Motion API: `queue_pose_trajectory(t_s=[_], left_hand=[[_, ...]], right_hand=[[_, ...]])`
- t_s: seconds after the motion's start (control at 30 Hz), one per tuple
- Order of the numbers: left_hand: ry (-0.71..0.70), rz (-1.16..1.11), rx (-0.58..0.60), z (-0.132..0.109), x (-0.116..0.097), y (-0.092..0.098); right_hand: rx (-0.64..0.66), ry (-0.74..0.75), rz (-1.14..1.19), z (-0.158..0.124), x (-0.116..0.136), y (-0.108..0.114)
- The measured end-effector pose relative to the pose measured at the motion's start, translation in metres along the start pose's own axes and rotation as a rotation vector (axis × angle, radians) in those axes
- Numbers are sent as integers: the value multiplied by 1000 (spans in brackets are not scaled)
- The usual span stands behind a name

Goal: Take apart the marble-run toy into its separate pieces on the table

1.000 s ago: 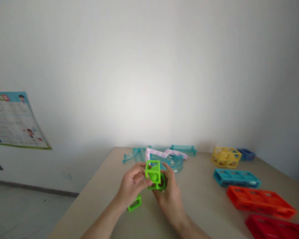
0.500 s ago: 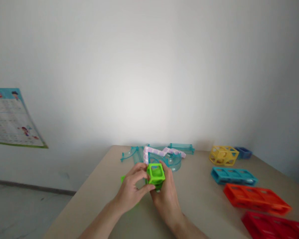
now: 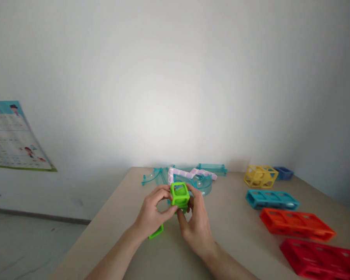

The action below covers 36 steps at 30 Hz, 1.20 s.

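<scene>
Between my two hands, a little above the table, is a bright green open-framed cube block (image 3: 180,200). My left hand (image 3: 153,208) pinches its left side with thumb and fingers. On the right side and underneath, the fingers of my right hand (image 3: 196,221) curl around the same block; its lower part is partly hidden by them. Another green frame piece (image 3: 156,232) lies on the table under my left hand, which covers most of it.
Clear teal track pieces (image 3: 205,184) and a lilac-and-white zigzag strip (image 3: 183,173) lie at the back. To the right are a yellow cube frame (image 3: 260,177), a blue piece (image 3: 284,173), and teal (image 3: 272,200), orange (image 3: 297,224) and red (image 3: 321,257) framed blocks. A poster (image 3: 14,136) hangs on the wall.
The green block has tilted and shifted slightly left and up in my hands. My right-hand fingers have moved lower around it. More of the green piece on the table shows.
</scene>
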<state>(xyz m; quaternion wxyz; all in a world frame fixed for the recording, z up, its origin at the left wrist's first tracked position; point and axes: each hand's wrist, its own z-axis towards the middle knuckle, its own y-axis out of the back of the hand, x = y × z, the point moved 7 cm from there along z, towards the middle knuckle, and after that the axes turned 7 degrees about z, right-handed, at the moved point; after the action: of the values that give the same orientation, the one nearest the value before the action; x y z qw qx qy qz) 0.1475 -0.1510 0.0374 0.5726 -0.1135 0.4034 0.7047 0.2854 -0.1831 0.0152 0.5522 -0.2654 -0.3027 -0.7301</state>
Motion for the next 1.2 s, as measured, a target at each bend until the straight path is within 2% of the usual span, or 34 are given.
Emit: queue_pose_trajectory(t_s=[0.2, 0.37, 0.5, 0.63, 1.0, 1.1, 1.2], left_hand=[[170, -246, 113, -1, 3, -8], [319, -545, 34, -2, 14, -7], [349, -643, 4, -2, 17, -6], [376, -721, 35, -3, 17, -10], [416, -798, 131, -4, 14, -16], [431, -757, 38, -2, 17, -9], [456, -815, -220, 2, 28, 10]], right_hand=[[-15, 46, -1, 0, 3, 1], [-37, 76, -87, 1, 6, 6], [21, 36, -123, 1, 0, 7], [90, -4, -54, 0, -2, 3], [135, -52, -38, 1, -1, -1], [155, -54, -64, 0, 1, -1], [241, -31, -70, -3, 5, -9]])
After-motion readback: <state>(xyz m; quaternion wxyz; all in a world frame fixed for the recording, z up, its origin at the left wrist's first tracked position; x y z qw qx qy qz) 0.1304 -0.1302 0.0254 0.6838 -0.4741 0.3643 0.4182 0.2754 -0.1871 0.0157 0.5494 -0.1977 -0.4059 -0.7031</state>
